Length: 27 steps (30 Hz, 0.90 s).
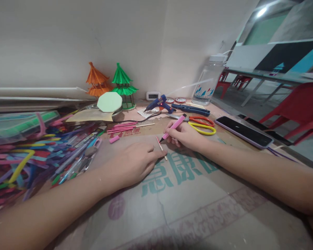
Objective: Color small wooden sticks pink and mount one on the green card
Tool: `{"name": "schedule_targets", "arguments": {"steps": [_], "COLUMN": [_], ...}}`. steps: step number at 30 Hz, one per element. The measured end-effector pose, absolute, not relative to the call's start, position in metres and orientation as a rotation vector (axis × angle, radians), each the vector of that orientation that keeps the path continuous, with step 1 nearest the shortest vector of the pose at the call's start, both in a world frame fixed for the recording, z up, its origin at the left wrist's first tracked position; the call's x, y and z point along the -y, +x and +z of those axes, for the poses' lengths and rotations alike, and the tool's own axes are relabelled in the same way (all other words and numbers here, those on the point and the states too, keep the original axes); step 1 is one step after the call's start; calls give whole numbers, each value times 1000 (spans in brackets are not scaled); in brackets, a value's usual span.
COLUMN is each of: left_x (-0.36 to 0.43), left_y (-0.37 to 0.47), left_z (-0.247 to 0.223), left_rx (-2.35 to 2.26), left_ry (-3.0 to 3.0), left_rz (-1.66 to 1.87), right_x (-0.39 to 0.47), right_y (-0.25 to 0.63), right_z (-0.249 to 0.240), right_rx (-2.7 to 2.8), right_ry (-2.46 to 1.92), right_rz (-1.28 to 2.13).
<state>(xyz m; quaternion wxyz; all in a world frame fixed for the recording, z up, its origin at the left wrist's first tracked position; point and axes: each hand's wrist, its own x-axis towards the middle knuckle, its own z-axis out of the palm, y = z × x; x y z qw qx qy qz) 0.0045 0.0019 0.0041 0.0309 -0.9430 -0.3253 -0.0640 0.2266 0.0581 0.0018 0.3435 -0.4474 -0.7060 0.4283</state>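
Observation:
My right hand (pixel 181 133) grips a pink marker (pixel 174 126), its dark tip down at a thin stick (pixel 159 143). The stick lies on the covered table, pink at its upper part and pale at its lower end. My left hand (pixel 135 161) rests palm down, its index finger stretched across the stick's lower part. A pink marker cap (pixel 114 139) lies beyond my left hand. Farther back is a bundle of pink sticks (pixel 122 127), with a paler stick beside it.
Colourful pipe cleaners (pixel 23 156) heap at the left. Behind stand an orange pagoda (pixel 97 81), a green pagoda (pixel 123 85), a blue glue gun (pixel 159 103) and a bottle (pixel 207 81). Scissors (pixel 202 125) and a phone (pixel 243 132) lie at the right.

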Motion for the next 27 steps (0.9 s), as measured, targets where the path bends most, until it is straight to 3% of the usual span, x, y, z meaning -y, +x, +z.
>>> {"name": "schedule_targets", "arguments": {"steps": [27], "left_x": [-3], "left_y": [6], "left_z": [2], "left_rx": [974], "left_ry": [-2859], "left_rz": [-128], "right_x": [-54], "right_y": [227], "right_z": [6], "right_rx": [1840], "right_ry": [-1163], "right_rz": [1167]}}
